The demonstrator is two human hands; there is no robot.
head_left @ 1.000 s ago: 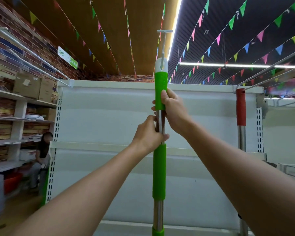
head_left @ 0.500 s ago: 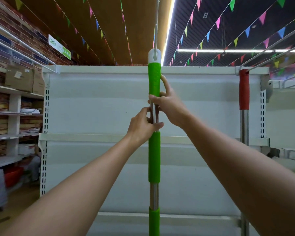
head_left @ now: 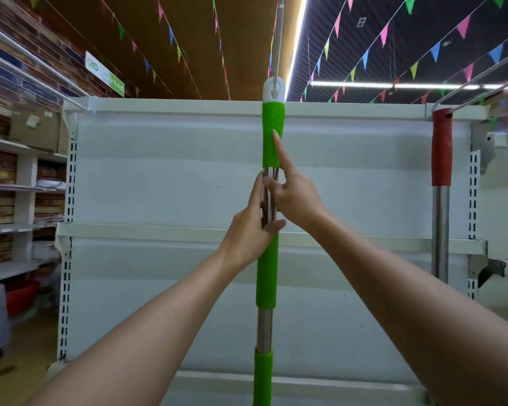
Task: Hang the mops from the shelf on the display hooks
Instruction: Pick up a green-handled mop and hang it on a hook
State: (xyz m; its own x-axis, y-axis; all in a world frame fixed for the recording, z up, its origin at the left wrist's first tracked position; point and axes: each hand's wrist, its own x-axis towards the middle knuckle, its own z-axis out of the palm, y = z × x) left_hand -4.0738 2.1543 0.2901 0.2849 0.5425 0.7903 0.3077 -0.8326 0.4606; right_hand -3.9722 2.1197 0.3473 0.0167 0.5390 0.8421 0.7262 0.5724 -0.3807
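At centre frame, the green-gripped steel mop pole hangs by its white plastic eyelet cap on a thin white hook rod. It looks stiff, light, slick on bare metal; the ribbed foam is the better hold. The left hand lies flat-fingered along the shaft, while the right hand touches it with loose fingers.

left hand: bare, no ring | right hand: bare | forearms: no sleeves, no watch

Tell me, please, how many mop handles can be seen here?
2. The green-gripped steel mop handle hangs in the middle, between the left hand and right hand. The red-gripped steel mop handle hangs at the right. Others may be outside the view.
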